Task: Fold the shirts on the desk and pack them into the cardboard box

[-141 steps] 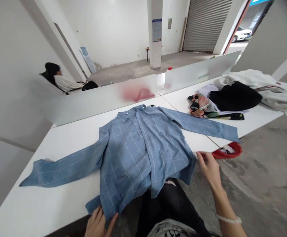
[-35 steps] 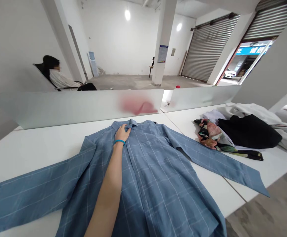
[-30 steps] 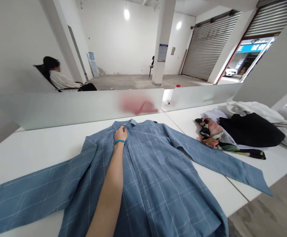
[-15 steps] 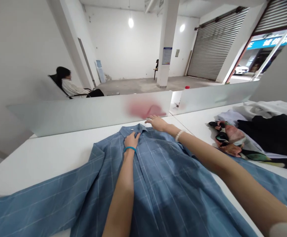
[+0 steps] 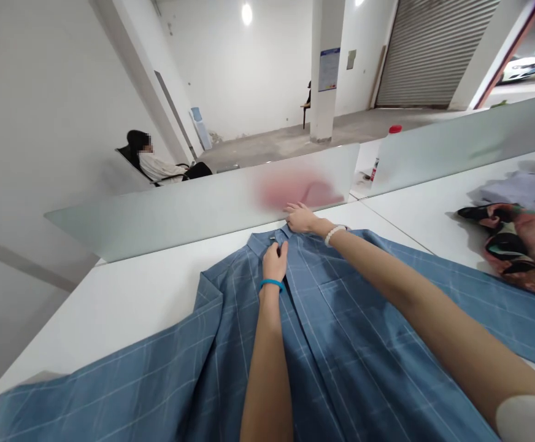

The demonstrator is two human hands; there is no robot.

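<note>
A blue checked shirt point(image 5: 341, 331) lies spread front-up on the white table point(image 5: 124, 301), sleeves stretched out to both sides. My left hand point(image 5: 275, 261), with a blue band on the wrist, rests closed on the shirt's collar near the top button. My right hand point(image 5: 300, 218), with a white bead bracelet, pinches the right end of the collar against the table by the frosted divider point(image 5: 194, 205).
A patterned scarf point(image 5: 511, 242) and other clothes lie on the neighbouring table at the right. A red-capped bottle point(image 5: 389, 138) stands behind the divider. Another person point(image 5: 154, 162) sits in a chair beyond it, far left. A pillar and a roller door stand behind.
My right arm has reached in and its hand has gone to the collar's right end. My left hand stays on the collar. The view has shifted closer and leftward.
</note>
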